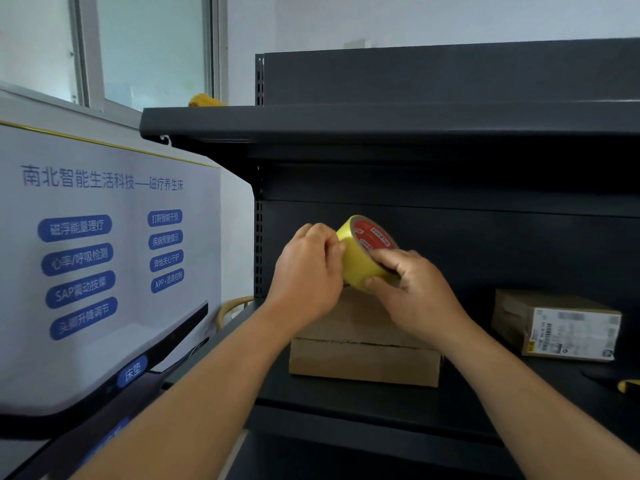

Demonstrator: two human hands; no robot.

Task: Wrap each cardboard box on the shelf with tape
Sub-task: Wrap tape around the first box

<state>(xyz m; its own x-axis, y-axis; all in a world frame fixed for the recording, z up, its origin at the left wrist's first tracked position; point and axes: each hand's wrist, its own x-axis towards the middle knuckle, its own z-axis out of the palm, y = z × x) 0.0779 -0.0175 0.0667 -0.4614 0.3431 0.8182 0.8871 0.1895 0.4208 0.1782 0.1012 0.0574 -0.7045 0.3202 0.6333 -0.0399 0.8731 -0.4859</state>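
The left hand [308, 268] pinches at the near-left edge of the tape roll [363, 258], fingertips together as if picking up the loose end. The right hand [412, 289] grips the roll's right side, fingers curled round it. The roll hangs just above the plain cardboard box [363, 362], its axis tilted up to the right, so both hands are equally close. That box sits on the dark shelf [381, 407]; a labelled box [561, 327] lies well to the right. A poster [97, 258] stands far left.

two cardboard boxes [363, 362] [557, 327], one tape roll [363, 254]
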